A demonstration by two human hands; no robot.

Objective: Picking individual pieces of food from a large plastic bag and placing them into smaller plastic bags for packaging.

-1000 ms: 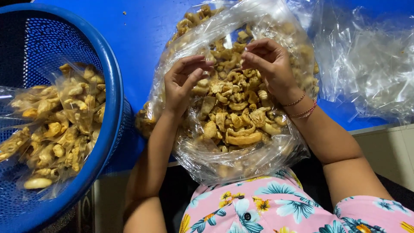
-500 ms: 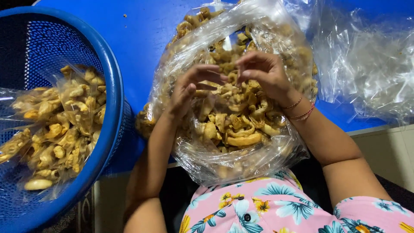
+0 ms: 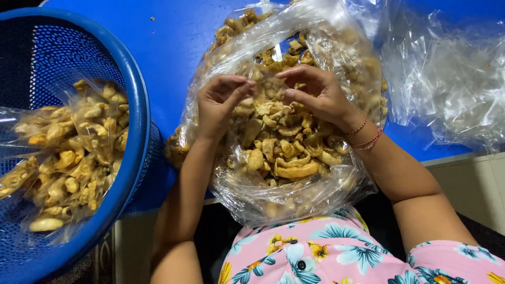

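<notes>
1. Large clear plastic bag (image 3: 273, 200) of pale golden fried snack pieces (image 3: 279, 142) lies over the blue table (image 3: 173, 47) edge, against the person's lap
2. Left hand (image 3: 218, 105) and right hand (image 3: 315, 94) pinch the bag's film with curled fingers, close together
3. Round blue mesh basket (image 3: 131, 131) holds smaller filled bags (image 3: 68, 152), left

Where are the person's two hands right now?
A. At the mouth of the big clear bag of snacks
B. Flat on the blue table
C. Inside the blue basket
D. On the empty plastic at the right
A: the left hand and right hand meet at the top of the clear bag of fried snacks, pinching its plastic, well apart from the blue basket.
</notes>
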